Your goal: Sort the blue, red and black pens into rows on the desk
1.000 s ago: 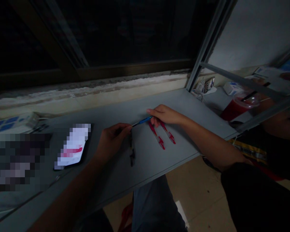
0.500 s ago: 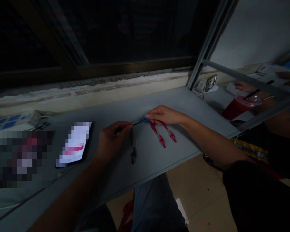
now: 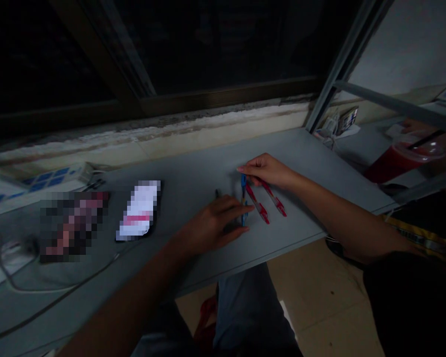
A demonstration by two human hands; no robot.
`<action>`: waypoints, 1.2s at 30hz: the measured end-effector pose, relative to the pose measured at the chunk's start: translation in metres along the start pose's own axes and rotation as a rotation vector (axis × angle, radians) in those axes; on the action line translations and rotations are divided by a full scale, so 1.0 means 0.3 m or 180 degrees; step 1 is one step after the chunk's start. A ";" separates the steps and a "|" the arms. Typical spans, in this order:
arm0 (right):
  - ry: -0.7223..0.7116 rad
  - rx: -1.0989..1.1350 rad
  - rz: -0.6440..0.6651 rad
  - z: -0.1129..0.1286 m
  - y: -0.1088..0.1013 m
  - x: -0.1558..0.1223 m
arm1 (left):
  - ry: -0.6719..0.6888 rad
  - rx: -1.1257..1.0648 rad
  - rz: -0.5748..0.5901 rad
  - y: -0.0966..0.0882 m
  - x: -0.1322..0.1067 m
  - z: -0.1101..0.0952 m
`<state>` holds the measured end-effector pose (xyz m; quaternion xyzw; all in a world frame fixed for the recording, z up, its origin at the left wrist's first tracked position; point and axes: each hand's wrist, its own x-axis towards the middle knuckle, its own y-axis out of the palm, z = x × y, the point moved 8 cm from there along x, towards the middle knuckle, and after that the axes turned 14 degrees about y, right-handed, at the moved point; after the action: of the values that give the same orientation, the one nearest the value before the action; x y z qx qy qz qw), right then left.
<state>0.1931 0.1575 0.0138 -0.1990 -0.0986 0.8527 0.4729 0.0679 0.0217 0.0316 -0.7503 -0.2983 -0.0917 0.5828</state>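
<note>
Head view. Slim blue pen [image 3: 243, 198] set roughly square to the front edge of the grey bench [image 3: 193, 198], near the bench's mid-length, between both hands. Right hand [image 3: 267, 171] at the pen's upper end, fingertips [image 3: 241, 168] touching or just beside it; fingers drawn close together, with any clamp on the pen impossible to confirm. Left hand [image 3: 211, 223] low on the bench, fingers extended and slightly apart, not clamped, fingertips [image 3: 250, 208] at the pen's lower part. Two red-and-white pens [image 3: 262, 203] side by side just right of the blue pen, partly beneath the right hand. Small black tip [image 3: 216, 193] just beyond the left hand, remainder hidden. Toward the bench's left end: phone with pixelated screen [image 3: 139, 210], pixelated flat object [image 3: 74, 225], white-and-blue power strip [image 3: 48, 181]. Beyond the bench's right end: red drink in a clear domed plastic cup [image 3: 390, 163] with black straw.
</note>
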 end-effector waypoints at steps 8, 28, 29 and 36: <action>-0.0161 -0.0446 -0.0106 0.021 -0.002 -0.023 | 0.0171 0.0921 0.0116 0.013 -0.008 0.006; -0.0264 -0.0677 -0.0054 0.020 0.020 -0.020 | 0.0092 0.0515 0.0178 0.027 -0.006 0.006; -0.0276 -0.0663 -0.0021 0.020 0.023 -0.020 | 0.0081 0.0515 0.0179 0.028 -0.007 0.007; -0.0285 -0.0612 0.0040 0.020 0.027 -0.019 | 0.0148 0.0561 0.0103 0.018 -0.002 -0.002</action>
<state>0.1870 0.1486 0.0179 -0.2058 -0.1997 0.8503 0.4414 0.0706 0.0202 0.0271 -0.6985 -0.2795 -0.0730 0.6547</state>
